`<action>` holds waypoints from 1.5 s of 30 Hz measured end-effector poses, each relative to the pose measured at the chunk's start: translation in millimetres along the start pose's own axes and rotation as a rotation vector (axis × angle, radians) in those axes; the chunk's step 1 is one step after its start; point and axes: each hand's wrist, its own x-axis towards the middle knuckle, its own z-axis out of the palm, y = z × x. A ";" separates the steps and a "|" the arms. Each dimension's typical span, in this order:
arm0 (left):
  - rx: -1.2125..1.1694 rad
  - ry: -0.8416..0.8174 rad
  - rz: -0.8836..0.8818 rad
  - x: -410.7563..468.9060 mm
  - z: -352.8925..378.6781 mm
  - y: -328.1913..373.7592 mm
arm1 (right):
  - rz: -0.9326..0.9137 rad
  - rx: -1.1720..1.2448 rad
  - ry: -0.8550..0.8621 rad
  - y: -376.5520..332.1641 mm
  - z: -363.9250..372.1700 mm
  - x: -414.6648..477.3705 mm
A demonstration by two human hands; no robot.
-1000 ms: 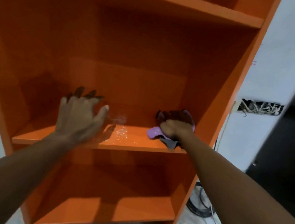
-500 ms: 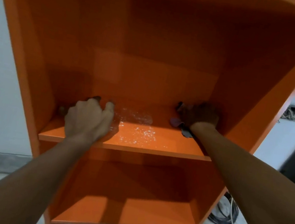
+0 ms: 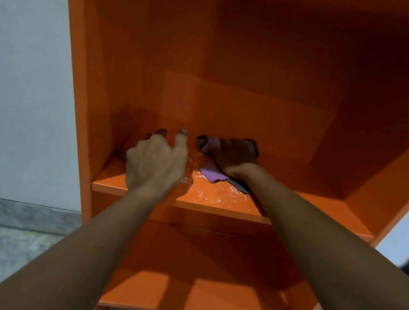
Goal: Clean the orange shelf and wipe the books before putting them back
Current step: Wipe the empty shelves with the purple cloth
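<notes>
White-speckled orange wooden shelf [image 3: 324,211], set against a white wall [image 3: 17,94]. A purple-grey cloth [image 3: 211,173] is gripped by the right hand [image 3: 235,157]; the left hand [image 3: 155,165] is rested loosely spread beside it.

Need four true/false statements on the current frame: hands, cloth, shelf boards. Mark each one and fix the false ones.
1. The right hand grips a purple and grey cloth on the middle board of the orange wooden shelf unit. True.
2. White specks lie on that board between the hands. True.
3. The left hand holds a book. False: it holds nothing, and no book is in view.
4. The cloth lies on the lowest board. False: it is on the middle board, under the right hand.
</notes>
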 end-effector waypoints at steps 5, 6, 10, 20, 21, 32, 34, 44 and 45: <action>-0.173 0.060 -0.062 -8.2 -14.2 4.5 | -0.157 0.202 -0.045 1.2 -7.9 -39.8; -0.221 0.091 -0.047 -11.5 -17.8 4.0 | -0.180 0.224 -0.047 1.2 -10.9 -54.2; -0.211 0.152 0.162 -32.4 -26.8 -9.7 | -0.269 0.152 -0.013 6.5 -12.6 -94.9; 0.021 0.417 0.021 -77.0 -82.7 -39.1 | -0.352 0.301 0.241 -22.2 3.8 -176.0; 0.003 0.370 -0.087 -77.2 -88.9 -37.7 | -0.375 0.311 0.256 -25.6 3.0 -181.0; -0.330 -0.006 -0.384 -45.7 -62.9 -72.1 | -0.279 0.733 0.109 -47.1 -63.1 -154.8; -0.346 -0.016 -0.369 -45.1 -59.7 -76.0 | -0.123 0.737 0.151 -43.1 -66.8 -129.3; -0.338 0.040 -0.239 -49.2 -51.1 -90.8 | 0.137 0.108 0.124 -35.0 -5.1 -77.2; -0.359 0.047 -0.223 -49.3 -48.8 -92.7 | 0.130 0.072 0.081 -35.0 -2.5 -73.6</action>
